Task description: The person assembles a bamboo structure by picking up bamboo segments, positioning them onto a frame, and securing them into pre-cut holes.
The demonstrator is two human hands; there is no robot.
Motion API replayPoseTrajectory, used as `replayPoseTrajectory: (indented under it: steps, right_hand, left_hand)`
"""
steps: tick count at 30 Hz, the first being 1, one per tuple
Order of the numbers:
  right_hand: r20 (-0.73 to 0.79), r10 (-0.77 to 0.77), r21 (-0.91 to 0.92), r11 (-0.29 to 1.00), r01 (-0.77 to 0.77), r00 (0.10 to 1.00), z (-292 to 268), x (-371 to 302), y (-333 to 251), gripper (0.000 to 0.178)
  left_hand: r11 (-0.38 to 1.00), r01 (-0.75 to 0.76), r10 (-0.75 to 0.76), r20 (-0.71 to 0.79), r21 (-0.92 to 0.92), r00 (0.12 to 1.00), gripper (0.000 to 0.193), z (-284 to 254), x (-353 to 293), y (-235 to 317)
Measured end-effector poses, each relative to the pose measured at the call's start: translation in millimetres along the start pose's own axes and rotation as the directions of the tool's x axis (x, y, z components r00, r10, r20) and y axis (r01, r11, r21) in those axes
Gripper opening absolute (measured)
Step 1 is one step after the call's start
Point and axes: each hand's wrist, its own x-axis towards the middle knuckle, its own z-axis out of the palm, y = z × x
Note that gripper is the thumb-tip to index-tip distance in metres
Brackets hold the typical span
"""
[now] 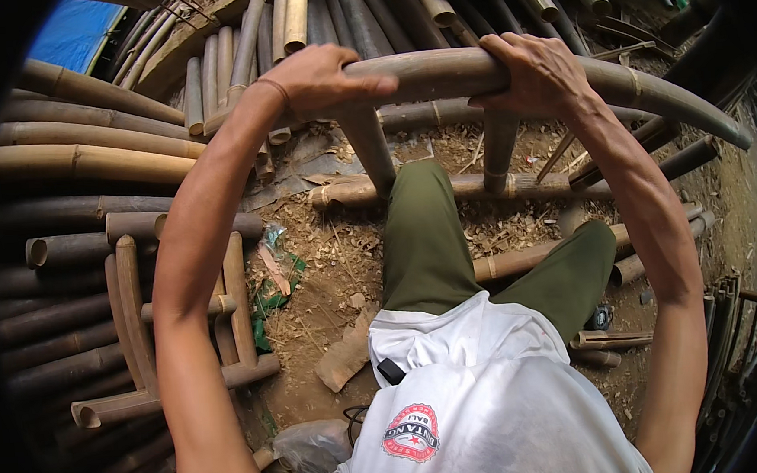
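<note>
A thick brown bamboo pole (438,74) runs crosswise in front of me. My left hand (317,80) grips it near its left part, thumb stretched along the pole, slightly blurred. Farther right, my right hand (537,72) is closed over the top of the same pole, its fingertips hidden behind it. Beneath the pole, a left bamboo upright (367,146) and a right bamboo upright (500,142) reach down to a lower bamboo pole (453,187) near the ground. My knees are bent on the near side of this frame.
Stacked bamboo poles (88,163) fill the left side, and more cut bamboo (365,16) lies at the far side. A small bamboo frame (131,304) stands by my left arm. Shavings (327,248) litter the dirt ground. A clear plastic bag (313,448) lies near me.
</note>
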Motion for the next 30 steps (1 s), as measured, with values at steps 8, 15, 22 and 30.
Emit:
replayPoseTrajectory:
  steps: [8, 15, 22, 30]
  right_hand:
    - [-0.044, -0.009, -0.042, 0.999, 0.007, 0.999, -6, -4, 1, 0.06]
    - [-0.313, 0.089, -0.019, 0.995, -0.1, 0.945, 8, -22, -16, 0.064]
    - [-0.327, 0.747, 0.636, 0.627, -0.449, 0.579, 56, -183, -25, 0.036]
    - [0.031, 0.904, 0.759, 0.256, -0.599, 0.426, 92, -249, 42, 0.068]
  left_hand:
    - [0.911, 0.413, -0.396, -0.282, -0.001, 0.874, 0.076, 28, 27, 29]
    - [0.993, 0.08, -0.073, 0.077, -0.09, 0.994, 0.07, 32, 39, 60]
    - [0.962, -0.273, 0.267, 0.165, 0.01, 0.949, 0.083, 43, 121, 188]
    - [0.983, 0.048, 0.027, 0.401, -0.177, 0.916, 0.066, 39, 143, 198]
